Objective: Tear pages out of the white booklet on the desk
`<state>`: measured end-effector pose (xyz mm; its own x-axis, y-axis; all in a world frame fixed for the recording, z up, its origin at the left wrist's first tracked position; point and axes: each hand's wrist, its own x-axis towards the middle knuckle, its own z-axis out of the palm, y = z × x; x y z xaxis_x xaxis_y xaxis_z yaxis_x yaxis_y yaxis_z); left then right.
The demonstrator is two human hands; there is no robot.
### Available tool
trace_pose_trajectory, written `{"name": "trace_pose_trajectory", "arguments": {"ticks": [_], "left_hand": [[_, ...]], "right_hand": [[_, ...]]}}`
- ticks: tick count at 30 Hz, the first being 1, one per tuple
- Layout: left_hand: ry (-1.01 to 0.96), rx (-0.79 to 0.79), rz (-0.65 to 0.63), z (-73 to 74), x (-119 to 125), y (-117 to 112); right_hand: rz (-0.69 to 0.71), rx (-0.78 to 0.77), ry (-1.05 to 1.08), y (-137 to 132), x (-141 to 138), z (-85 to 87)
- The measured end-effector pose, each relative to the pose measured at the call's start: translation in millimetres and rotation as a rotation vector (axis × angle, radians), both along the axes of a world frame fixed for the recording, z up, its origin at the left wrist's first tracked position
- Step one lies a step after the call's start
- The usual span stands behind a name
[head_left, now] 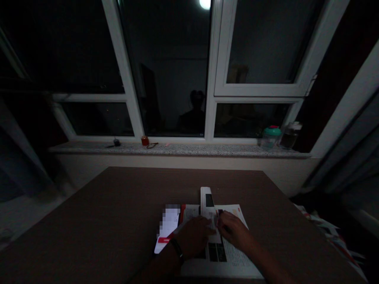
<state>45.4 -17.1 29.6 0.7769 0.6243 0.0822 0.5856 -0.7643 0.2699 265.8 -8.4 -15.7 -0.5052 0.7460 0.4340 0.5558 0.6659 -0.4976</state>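
A folded strip of printed paper (pixel 205 193) lies over an open book (pixel 244 262) with printed pages, and its far end sticks out past the book's top edge. My left hand (pixel 194 236) rests on the strip with its fingers stretched out and a dark band around the wrist. Just to its right, my right hand (pixel 232 228) is closed, its fingertips pinching at the strip's right edge. The exact grip is hard to see in the dim light. Left of the book is a bright white sheet (pixel 170 223), partly blurred out, with a red object (pixel 164 240) on its lower part.
The brown table (pixel 89 228) reaches toward a speckled windowsill (pixel 189 150). On the sill stand a teal-lidded container (pixel 271 136), a clear bottle (pixel 290 135) and a small orange-red jar (pixel 145 141). Papers (pixel 331 232) are piled beyond the table's right edge.
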Motion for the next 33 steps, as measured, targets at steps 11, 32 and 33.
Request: {"name": "trace_pose_trajectory", "arguments": {"ticks": [11,32,33], "left_hand": [[-0.018,0.009,0.009,-2.8,-0.2,0.7],[0.008,0.022,-0.026,1.8,-0.8,0.8],[0.008,0.021,-0.027,1.4,-0.8,1.0]], "right_hand": [[0.021,-0.029,0.028,-6.1,-0.6,9.1],[0.047,-0.011,0.005,-1.3,2.9,3.2],[0.07,-0.019,-0.002,-3.1,3.5,2.7]]}}
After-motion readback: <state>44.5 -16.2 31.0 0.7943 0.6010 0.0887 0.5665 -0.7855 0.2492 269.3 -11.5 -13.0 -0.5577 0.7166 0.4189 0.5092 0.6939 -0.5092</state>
